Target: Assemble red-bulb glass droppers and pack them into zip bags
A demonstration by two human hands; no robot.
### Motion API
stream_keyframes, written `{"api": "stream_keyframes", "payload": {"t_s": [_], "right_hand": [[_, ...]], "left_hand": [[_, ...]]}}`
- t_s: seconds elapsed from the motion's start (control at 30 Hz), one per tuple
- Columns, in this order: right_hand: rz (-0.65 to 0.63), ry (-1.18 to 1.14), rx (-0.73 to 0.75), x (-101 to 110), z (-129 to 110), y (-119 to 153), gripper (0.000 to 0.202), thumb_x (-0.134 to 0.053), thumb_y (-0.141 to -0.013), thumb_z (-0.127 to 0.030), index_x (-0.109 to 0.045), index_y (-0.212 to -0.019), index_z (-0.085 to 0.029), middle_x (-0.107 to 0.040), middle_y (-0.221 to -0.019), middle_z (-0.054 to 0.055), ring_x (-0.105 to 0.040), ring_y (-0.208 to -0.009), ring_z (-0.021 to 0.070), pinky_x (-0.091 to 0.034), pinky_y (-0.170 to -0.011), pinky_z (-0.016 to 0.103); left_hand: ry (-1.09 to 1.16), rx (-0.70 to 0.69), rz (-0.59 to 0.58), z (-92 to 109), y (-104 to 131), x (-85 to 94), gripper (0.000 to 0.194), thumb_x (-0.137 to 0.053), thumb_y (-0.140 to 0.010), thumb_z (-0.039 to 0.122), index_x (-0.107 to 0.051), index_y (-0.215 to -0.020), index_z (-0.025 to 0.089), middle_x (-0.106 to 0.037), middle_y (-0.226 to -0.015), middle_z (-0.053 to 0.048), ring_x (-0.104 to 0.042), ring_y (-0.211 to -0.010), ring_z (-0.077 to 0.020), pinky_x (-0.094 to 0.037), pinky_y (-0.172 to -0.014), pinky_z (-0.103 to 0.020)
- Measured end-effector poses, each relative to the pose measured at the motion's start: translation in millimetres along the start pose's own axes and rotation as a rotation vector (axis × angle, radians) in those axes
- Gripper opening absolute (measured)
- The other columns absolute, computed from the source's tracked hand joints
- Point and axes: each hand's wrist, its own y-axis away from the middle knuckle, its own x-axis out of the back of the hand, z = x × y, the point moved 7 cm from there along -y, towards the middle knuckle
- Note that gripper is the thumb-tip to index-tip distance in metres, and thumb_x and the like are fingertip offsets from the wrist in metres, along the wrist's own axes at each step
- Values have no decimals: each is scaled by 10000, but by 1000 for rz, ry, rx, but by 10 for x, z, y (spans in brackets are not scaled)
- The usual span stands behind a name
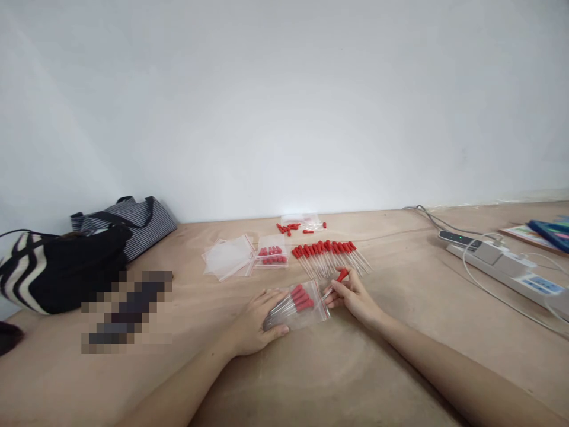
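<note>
A clear zip bag [313, 317] holding several red-capped droppers [302, 298] lies on the table, its mouth toward the right. My left hand [262, 323] grips the bag's left end, thumb below and fingers above. Between the thumb and fingers of my right hand [349, 296] is one dropper with a red bulb [342, 275], its clear tube pointing down-left at the bag's mouth. Behind the hands lies a row of red-capped droppers [326, 249]. Left of that row, a bag with red bulbs [272, 255] sits beside a fan of flat bags [229, 256].
Loose red bulbs [288, 228] and clear plastic lie near the wall. On the right are a power strip [502, 270] with cables and a blue-edged object [549, 236]. A striped bag [137, 222], a black bag [84, 270] and a blurred dark item [133, 308] occupy the left.
</note>
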Motion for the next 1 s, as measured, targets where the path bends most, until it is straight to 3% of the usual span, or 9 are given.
{"api": "stream_keyframes", "payload": {"t_s": [0.17, 0.3, 0.4, 0.5, 0.67, 0.9, 1.0], "right_hand": [[-108, 26, -52, -82, 57, 50, 483, -648, -593, -522, -486, -874, -165, -556, -636, -29, -566, -568, 96, -480, -586, 262], [-112, 168, -42, -51, 86, 55, 447, -688, -576, -451, -525, -882, -169, -545, -661, -47, -449, -401, 31, -384, -390, 189], [-100, 251, -59, -56, 111, 57, 393, -712, -546, -418, -499, -767, -172, -551, -635, -51, -363, -332, 9, -269, -286, 149], [-208, 299, -75, -148, 116, 78, 358, -720, -532, -399, -501, -680, -156, -548, -552, -44, -359, -345, 17, -255, -273, 133], [-380, 372, -106, -249, 131, 109, 321, -663, -596, -416, -595, -728, -131, -565, -558, -35, -325, -334, 3, -259, -286, 133], [-246, 449, -89, -244, 174, 27, 274, -718, -529, -327, -522, -560, -138, -473, -461, -65, -351, -363, 18, -262, -303, 131], [-253, 433, -88, -230, 178, 5, 287, -717, -520, -320, -491, -573, -151, -462, -472, -70, -372, -378, 25, -292, -326, 137]], "left_hand": [[-19, -14, -1, -2, 0, -10, 613, -492, -791, 422, -285, -1321, 191, -346, -1360, -79, -302, -1246, -259, -247, -1025, -477], [-20, -44, 33, 6, 1, -1, 605, -501, -788, 416, -302, -1313, 188, -371, -1345, -80, -318, -1239, -259, -258, -1021, -478], [-27, -67, 70, 12, 0, 12, 601, -516, -782, 408, -311, -1308, 203, -396, -1329, -77, -342, -1225, -260, -270, -1015, -477], [-35, -98, 93, 27, 0, 18, 579, -519, -786, 394, -318, -1302, 224, -416, -1316, -71, -364, -1212, -252, -271, -1011, -480], [-56, -91, 95, 19, 4, 18, 570, -516, -787, 402, -332, -1292, 214, -429, -1305, -80, -376, -1203, -254, -285, -1001, -485], [-38, -85, 88, 19, -3, 12, 571, -505, -788, 409, -340, -1292, 198, -436, -1299, -84, -381, -1200, -249, -281, -1006, -478], [-50, -75, 66, 25, -3, 15, 571, -507, -787, 401, -341, -1295, 201, -432, -1302, -86, -368, -1208, -251, -279, -1006, -479]]}}
